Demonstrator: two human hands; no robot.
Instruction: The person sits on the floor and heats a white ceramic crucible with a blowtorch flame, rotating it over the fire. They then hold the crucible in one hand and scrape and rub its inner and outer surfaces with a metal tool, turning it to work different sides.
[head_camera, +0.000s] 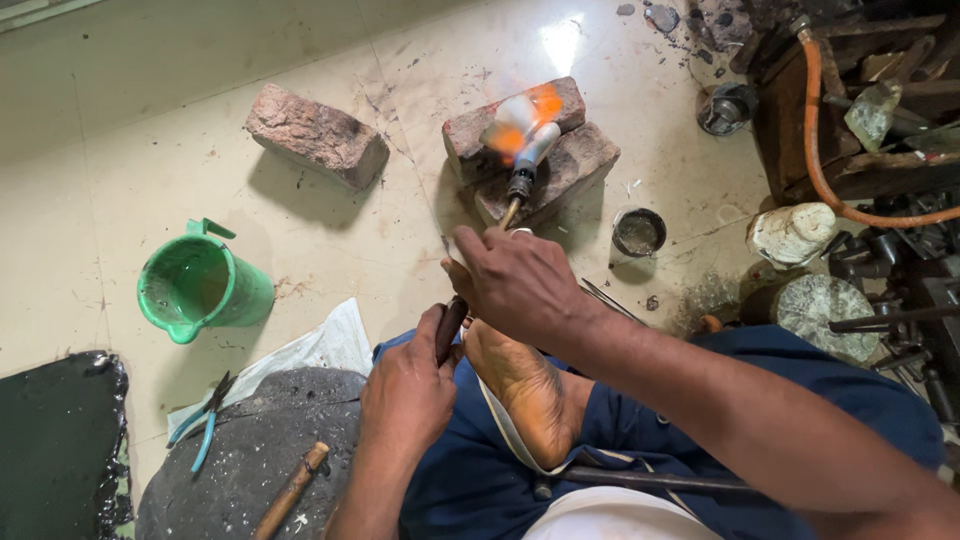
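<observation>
My right hand (515, 280) grips a gas torch (520, 180) whose orange and white flame (520, 120) plays on two stacked bricks (560, 150) on the floor. My left hand (405, 390) holds a dark narrow tool (450, 325) just below the right hand, close to my bare foot (520, 385). I sit cross-legged in blue clothing. What lies in the flame is hidden by the glare.
A loose brick (315, 135) lies to the left, a green plastic jug (200, 285) farther left. Pliers (205, 420) and a wooden-handled tool (290, 490) rest on a dark slab. A small tin (638, 232), an orange hose (820, 130) and metal clutter stand at right.
</observation>
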